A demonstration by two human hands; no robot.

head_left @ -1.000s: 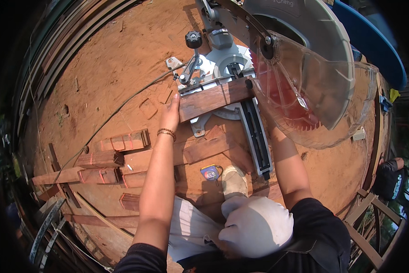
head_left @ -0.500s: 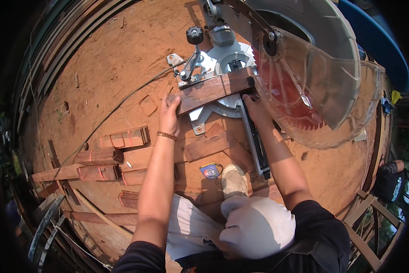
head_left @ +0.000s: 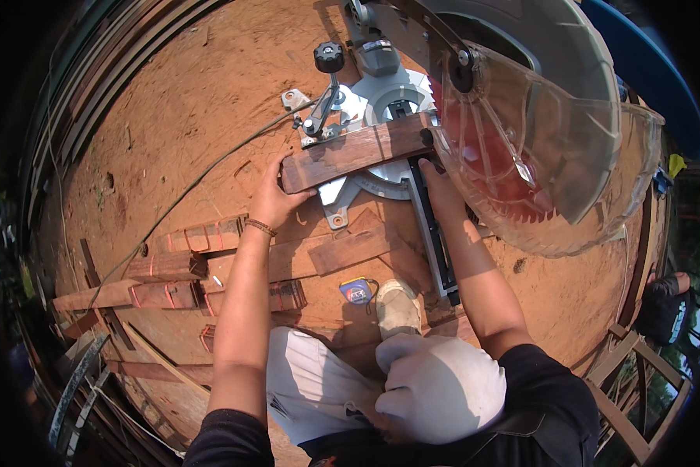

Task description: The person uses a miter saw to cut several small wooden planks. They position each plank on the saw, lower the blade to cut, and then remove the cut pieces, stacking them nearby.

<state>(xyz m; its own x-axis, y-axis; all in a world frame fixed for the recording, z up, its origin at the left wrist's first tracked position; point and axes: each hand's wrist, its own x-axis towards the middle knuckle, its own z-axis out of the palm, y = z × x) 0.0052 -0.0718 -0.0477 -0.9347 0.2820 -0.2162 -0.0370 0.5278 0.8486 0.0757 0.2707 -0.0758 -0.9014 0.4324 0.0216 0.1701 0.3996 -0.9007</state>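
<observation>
The wooden block (head_left: 354, 153) lies across the round metal base (head_left: 386, 188) of the saw, between your two hands. Its long axis goes from your left side to your right, and the right end is a little farther from you than the left end. This right end is near the red blade (head_left: 486, 152) and just beside the edge of the clear guard (head_left: 591, 156).

Your left hand (head_left: 276, 194) is the one closer joined to the block: the thumb is along its near side, the other fingers reach around to the far side, and they are parted about as wide as the block — so the left end sits between them, in hold. From these fingers the block extends to the right and slightly away.

Your right hand (head_left: 443, 191) is under the right end as you look down, on the near side of the block. The block lies just beyond its fingertips, but the guard and shadow cover them partly — I cannot tell if they touch the wood, or how far they are open.

The clamp knob (head_left: 329, 57) stands beyond the block, and a tape measure (head_left: 356, 291) is on the ground near your shoe (head_left: 399, 307).
</observation>
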